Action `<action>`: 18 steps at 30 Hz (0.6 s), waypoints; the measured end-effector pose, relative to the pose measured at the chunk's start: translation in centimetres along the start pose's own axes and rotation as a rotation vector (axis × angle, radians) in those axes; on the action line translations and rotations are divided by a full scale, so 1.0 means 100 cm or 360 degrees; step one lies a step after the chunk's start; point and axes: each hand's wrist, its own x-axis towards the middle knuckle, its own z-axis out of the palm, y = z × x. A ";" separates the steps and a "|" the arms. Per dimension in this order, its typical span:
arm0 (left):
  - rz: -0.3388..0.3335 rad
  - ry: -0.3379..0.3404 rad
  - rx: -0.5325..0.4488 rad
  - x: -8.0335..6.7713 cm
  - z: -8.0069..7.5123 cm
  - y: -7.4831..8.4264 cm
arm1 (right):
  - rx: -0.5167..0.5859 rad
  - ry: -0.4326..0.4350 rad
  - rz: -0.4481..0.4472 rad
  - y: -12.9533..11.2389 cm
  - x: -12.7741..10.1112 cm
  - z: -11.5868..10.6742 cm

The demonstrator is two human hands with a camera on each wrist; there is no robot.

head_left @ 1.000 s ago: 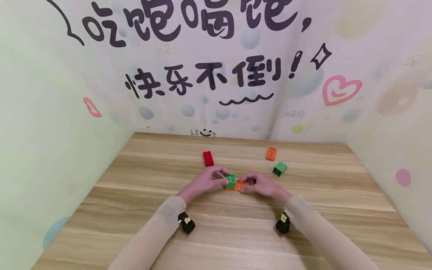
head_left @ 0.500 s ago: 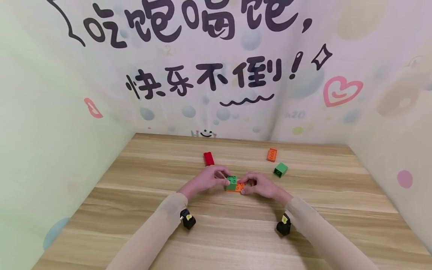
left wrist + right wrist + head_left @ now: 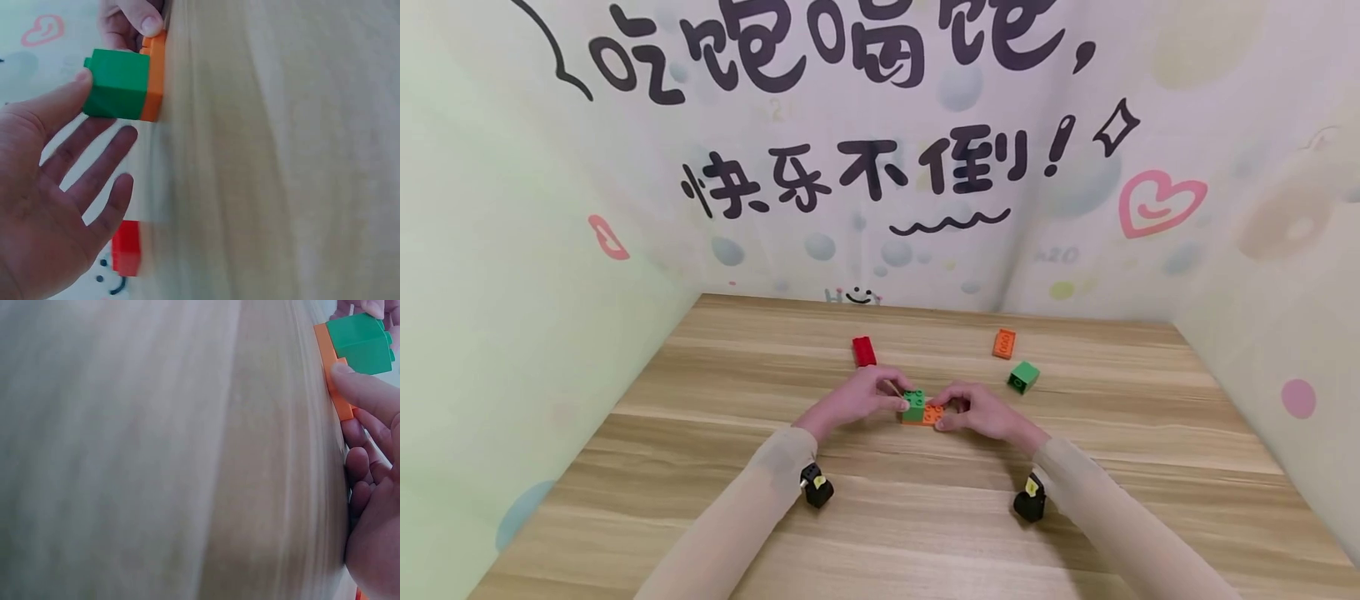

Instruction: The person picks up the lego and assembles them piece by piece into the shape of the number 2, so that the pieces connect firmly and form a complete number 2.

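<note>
Two hands on a green-and-orange brick stack, mid-table.
Five bricks: two green, two orange, one red. The left hand (image 3: 859, 400) pinches the green brick (image 3: 913, 405) sitting on the orange plate (image 3: 931, 414), which the right hand (image 3: 977, 410) pinches on the table (image 3: 700, 467). Beyond lie a red brick (image 3: 863, 351), an orange brick (image 3: 1003, 343) and a green cube (image 3: 1023, 376). Fingers hide the stack's far side.

Wooden table (image 3: 700, 467) bearing orange plate (image 3: 931, 414), red brick (image 3: 863, 352), orange brick (image 3: 1003, 343), green cube (image 3: 1023, 377).
</note>
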 end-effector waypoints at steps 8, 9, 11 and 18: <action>-0.0004 -0.0033 0.0024 0.002 -0.002 0.002 | -0.0021 0.0009 -0.0027 0.000 0.001 0.000; -0.0008 -0.0036 0.0020 0.002 -0.003 0.002 | -0.0028 0.0007 -0.0027 -0.001 0.001 0.000; -0.0018 -0.0035 0.0010 0.001 -0.003 0.002 | -0.0034 0.0005 -0.0024 -0.001 0.000 0.000; 0.0007 -0.0018 0.0032 0.000 -0.002 -0.002 | -0.0034 0.0002 -0.0006 0.003 0.001 0.000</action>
